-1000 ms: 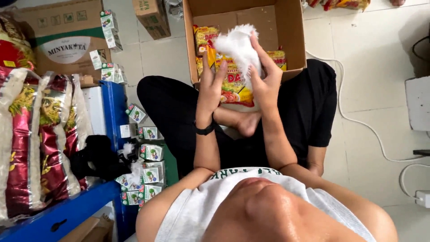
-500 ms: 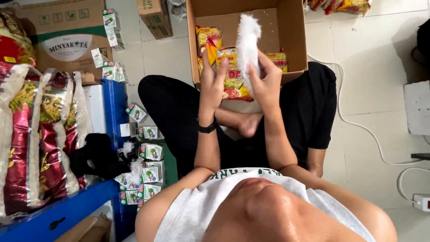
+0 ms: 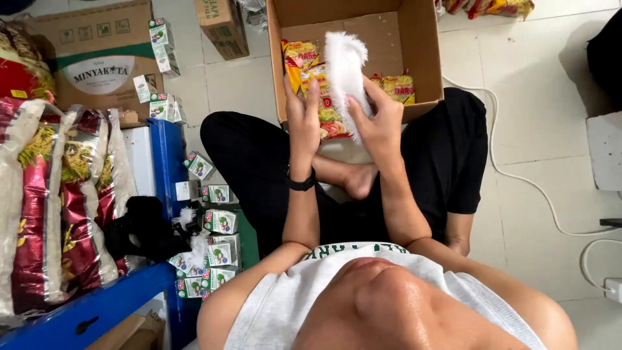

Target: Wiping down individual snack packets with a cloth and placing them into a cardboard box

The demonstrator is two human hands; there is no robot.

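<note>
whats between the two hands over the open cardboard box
In the head view, a white plastic bag stands upright between the left hand and right hand, in front of the open cardboard box.

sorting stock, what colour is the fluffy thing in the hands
White; the fluffy bundle shows best in the head view.

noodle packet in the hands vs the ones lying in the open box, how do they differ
The noodle packet is held up over the box's near edge between the left hand and right hand, with a white cloth covering much of its face; the packets in the cardboard box, like the one at the right, lie untouched and uncovered. Both are yellow with red print.
</note>
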